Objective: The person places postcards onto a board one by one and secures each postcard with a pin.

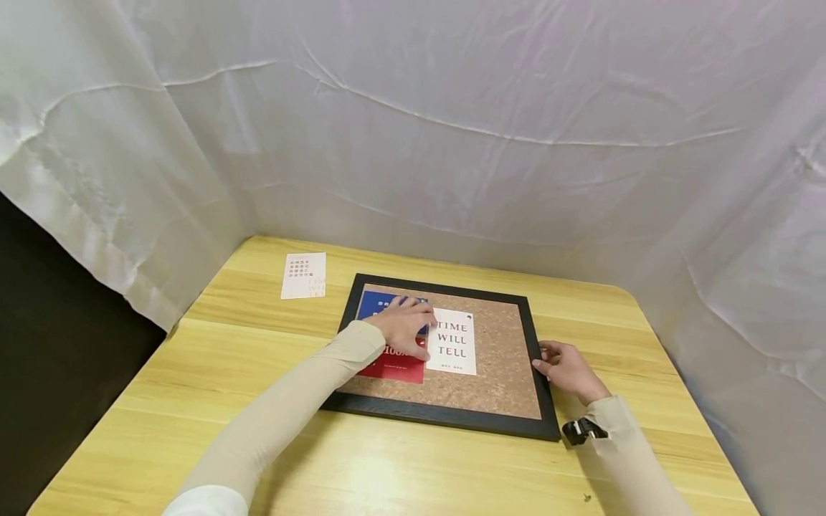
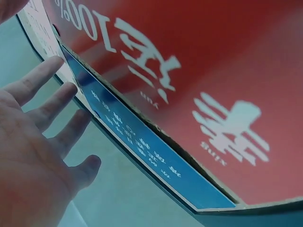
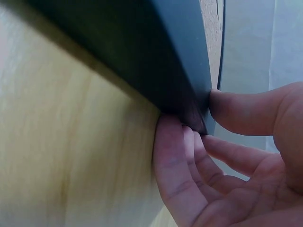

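Right wrist alone shows thumb (image 3: 236,106) pressing the frame's (image 3: 180,61) edge.

A small white card (image 1: 304,275) with rows of tiny print lies flat near the far-left corner of the wooden table (image 1: 413,466); white sheeting (image 1: 452,107) hangs behind.
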Demonstrator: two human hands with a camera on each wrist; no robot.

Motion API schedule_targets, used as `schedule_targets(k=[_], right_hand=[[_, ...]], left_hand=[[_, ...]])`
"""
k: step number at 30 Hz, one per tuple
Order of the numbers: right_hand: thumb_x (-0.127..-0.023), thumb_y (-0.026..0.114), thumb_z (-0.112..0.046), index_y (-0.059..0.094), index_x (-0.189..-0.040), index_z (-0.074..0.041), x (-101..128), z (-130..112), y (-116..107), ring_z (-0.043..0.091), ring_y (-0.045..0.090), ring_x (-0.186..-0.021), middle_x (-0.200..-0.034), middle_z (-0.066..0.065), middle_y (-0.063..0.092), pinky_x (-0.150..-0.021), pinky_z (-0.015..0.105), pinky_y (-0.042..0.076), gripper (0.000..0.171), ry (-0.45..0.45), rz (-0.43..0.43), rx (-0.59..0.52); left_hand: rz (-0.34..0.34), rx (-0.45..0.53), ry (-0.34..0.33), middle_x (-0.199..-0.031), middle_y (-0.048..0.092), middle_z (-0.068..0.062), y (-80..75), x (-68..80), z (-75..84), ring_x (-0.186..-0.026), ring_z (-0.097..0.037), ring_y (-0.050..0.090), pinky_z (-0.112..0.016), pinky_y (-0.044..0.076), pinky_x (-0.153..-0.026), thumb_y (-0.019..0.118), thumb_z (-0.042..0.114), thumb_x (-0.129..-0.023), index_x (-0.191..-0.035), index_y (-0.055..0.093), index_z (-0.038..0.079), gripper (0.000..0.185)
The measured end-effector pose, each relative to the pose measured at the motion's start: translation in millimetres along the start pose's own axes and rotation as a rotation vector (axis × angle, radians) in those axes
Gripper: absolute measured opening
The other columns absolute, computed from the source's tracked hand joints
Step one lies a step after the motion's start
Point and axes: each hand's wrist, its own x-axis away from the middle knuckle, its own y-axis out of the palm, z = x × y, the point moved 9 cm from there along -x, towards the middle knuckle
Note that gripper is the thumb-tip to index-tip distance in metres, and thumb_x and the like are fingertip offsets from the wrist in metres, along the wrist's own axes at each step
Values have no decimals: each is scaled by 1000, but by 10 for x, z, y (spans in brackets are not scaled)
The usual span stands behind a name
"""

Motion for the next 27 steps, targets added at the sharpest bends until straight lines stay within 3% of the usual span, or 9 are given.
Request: schedule_targets(k=[6, 12, 21, 27], right_hand=[[-103, 59, -7, 41, -148, 15, -7, 16, 8, 27, 60, -97, -105, 17, 56, -64, 29, 52, 53, 10, -3, -10], [-104, 59, -7, 41, -148, 15, -5, 5, 9, 27, 60, -96, -105, 17, 55, -64, 30, 52, 52, 9, 3, -6], [-103, 60, -8, 42, -148, 15, 1, -10, 2, 28, 60, -97, -105, 17, 55, -64, 30, 52, 52, 1, 11, 1], [-103, 60, -8, 42, -148, 14, -7, 10, 12, 27, 60, -95, -105, 17, 56, -65, 31, 53, 53, 6, 18, 0]], left_hand=[[38, 57, 25, -158, 47, -1, -68, 32, 4, -149, -27, 35, -57, 20, -127, 76, 53, -86, -142, 60, 25, 65], [102, 155, 23, -156, 48, -7, -296, 144, -96, -144, -31, 40, -57, 28, -122, 73, 47, -92, -143, 60, 15, 61], [250, 266, -120, -155, 50, -12, -609, 387, -604, -146, -36, 42, -58, 31, -122, 72, 42, -94, -141, 62, 11, 56], [359, 403, -185, -148, 57, -17, -695, 629, -1017, -137, -38, 53, -55, 41, -117, 71, 35, -97, -137, 62, 3, 52]])
